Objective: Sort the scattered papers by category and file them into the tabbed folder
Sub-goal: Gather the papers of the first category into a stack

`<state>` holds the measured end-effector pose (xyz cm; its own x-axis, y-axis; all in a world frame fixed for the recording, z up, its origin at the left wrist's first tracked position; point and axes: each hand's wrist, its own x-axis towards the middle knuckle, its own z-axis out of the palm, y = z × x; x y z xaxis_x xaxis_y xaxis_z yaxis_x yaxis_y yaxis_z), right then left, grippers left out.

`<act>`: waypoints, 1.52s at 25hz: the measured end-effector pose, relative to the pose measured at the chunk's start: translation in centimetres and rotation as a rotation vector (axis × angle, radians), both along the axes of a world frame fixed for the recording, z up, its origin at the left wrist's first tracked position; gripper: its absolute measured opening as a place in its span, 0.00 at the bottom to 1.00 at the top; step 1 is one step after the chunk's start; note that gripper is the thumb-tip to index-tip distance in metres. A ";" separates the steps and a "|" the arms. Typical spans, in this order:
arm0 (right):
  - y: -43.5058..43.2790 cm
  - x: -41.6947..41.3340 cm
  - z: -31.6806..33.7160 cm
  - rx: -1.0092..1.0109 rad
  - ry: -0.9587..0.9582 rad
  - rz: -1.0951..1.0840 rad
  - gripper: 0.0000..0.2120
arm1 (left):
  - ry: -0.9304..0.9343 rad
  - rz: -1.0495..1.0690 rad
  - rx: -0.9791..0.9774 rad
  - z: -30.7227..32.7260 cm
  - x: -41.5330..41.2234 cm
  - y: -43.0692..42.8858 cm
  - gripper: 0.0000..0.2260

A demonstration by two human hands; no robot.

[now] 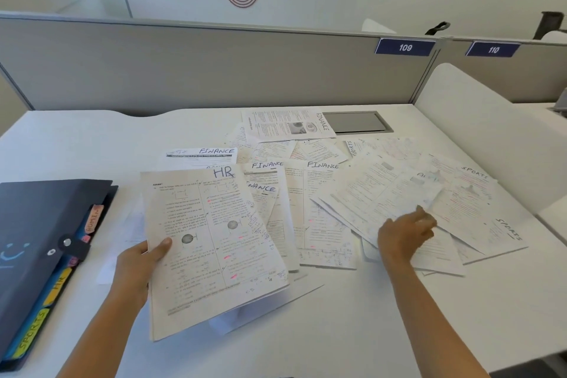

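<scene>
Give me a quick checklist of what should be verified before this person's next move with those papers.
1. HR sheet held securely by left hand: ok, thumb pressed on top.
2. Folder open for filing: not ok, its snap strap is fastened.
3. HR tab present on the folder: ok.
4. Right hand gripping a sheet: cannot tell, its fingers are blurred.
5. Remaining papers labelled: ok on the FINANCE sheet and the SPORTS sheet; some are too faint to read.
</scene>
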<state>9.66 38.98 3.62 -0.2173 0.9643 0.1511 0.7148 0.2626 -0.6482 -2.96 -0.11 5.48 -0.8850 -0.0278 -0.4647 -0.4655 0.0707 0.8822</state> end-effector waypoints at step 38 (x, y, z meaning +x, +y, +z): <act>-9.1 -10.4 0.5 -0.486 0.009 0.539 0.12 | -0.028 0.038 0.031 0.2 0.3 -1.0 0.01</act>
